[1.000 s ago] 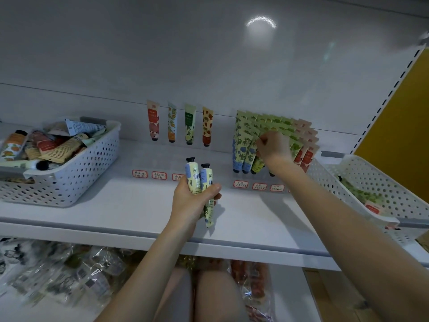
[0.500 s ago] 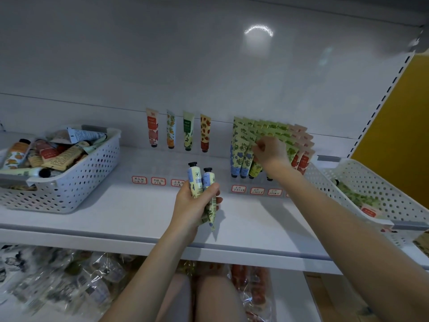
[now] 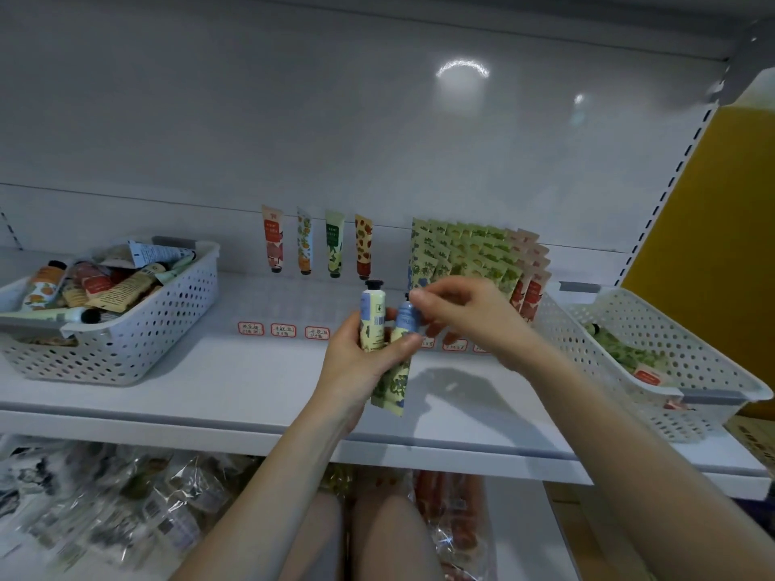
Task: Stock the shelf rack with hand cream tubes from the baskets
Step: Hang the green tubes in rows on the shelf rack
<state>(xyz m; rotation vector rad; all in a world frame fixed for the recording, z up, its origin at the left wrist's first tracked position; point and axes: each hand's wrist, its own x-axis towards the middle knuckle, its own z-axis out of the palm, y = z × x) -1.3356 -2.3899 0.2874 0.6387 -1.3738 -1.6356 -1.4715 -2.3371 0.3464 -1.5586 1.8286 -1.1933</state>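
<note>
Hand cream tubes (image 3: 105, 283) lie heaped in the left basket (image 3: 167, 329) at the left end of the shelf (image 3: 209, 392); that stock looks barely touched. On the rack behind, four single tubes (image 3: 272, 241) stand caps down, each a different print, one per slot, above the red-bordered price labels (image 3: 283, 330). Judgement: these four slots are only started. At centre, the left grip (image 3: 356, 366) is clenched round two tubes held caps up over the shelf: a yellow tube (image 3: 372, 318) and, just beside it, a blue-topped tube (image 3: 392, 383) whose floral tail hangs below the palm. The right grip (image 3: 469, 316) reaches in from the right, thumb and forefinger closed on the cap end of the blue-topped tube, seemingly drawing it out for placing. Behind the right grip, the packed rows (image 3: 469, 253) of green-print tubes fill their slots, with red-print tubes (image 3: 528, 287) at the far end; this section reads as nearly complete. The right basket (image 3: 679, 341), tilted at the shelf's right end, holds only a few tubes (image 3: 620, 352). Estimate: roughly halfway; the two held tubes and the left basket remain.
</note>
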